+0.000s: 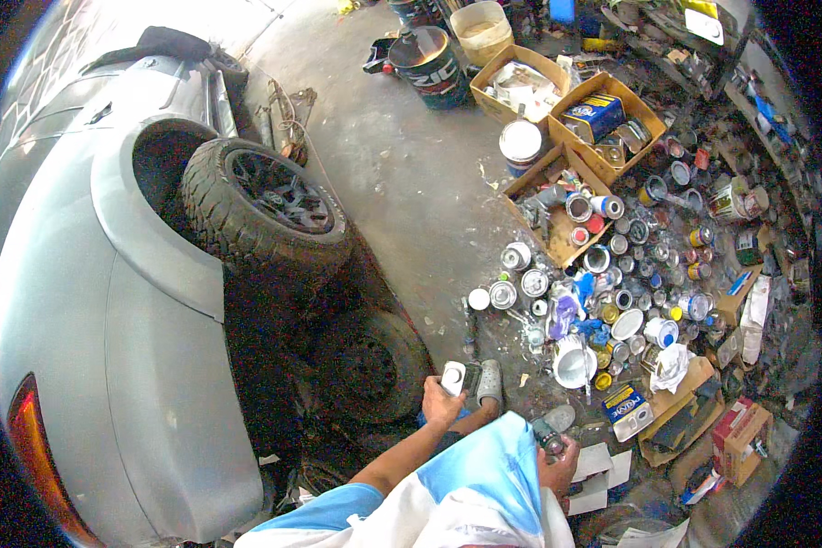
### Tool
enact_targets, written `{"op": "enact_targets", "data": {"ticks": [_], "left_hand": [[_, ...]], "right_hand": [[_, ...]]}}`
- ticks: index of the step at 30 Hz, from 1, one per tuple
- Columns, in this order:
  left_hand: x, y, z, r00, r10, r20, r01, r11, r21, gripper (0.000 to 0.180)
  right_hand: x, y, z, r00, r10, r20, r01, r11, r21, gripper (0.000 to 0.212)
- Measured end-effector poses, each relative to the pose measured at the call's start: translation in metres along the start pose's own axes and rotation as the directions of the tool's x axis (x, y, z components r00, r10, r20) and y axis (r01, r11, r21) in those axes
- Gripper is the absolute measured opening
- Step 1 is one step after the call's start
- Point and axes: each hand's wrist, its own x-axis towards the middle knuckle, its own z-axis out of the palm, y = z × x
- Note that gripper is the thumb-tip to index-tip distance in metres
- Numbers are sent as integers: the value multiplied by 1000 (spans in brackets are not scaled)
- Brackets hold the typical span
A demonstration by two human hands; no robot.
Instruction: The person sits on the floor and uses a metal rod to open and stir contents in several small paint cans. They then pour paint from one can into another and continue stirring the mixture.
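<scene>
The left hand point(441, 404) is curled around a small white container point(452, 377), which sits in front of the person, above a grey clog point(490, 379) and between the car point(91, 256) and the crowded cans. If those fingers slacken, the container could drop onto the foot or the floor point(411, 155). Whether its top is tightly fixed cannot be told; a loose one would make any tilt a likely spill.

The right hand point(563, 464) is closed around a small dark object point(549, 438), low beside the other clog point(557, 420). Its grip is partly hidden, so how firm it is cannot be told, and a slip could send the object down near the loose white sheets point(603, 479).

With both hands full, a stumble would be hard to catch. The worst footing is probably to the right: an open white pot point(574, 363) stands near the feet amid packed cans point(626, 274), and a careless step could tip it or set its neighbours rolling. Stepping left risks bumping the dark wheel point(361, 365) beside the car.
</scene>
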Motion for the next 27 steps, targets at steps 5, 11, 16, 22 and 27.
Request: {"op": "enact_targets", "data": {"ticks": [5,11,16,22,27], "left_hand": [[23,1,53,999,-36,40,36,999,16,89],[82,-32,184,992,-67,-111,62,997,-43,82],[137,-39,277,975,-116,-191,103,992,-77,88],[179,-35,338,951,126,-281,-159,982,-98,76],[196,-33,375,889,315,-332,-342,939,-25,69]], "right_hand": [[38,19,13,963,-269,-24,268,963,-21,50],[111,111,67,891,-437,121,442,897,-19,45],[187,100,87,832,-493,253,499,866,44,49],[252,94,100,747,-602,282,610,789,68,50],[267,105,104,670,-656,347,691,722,31,44]]}}
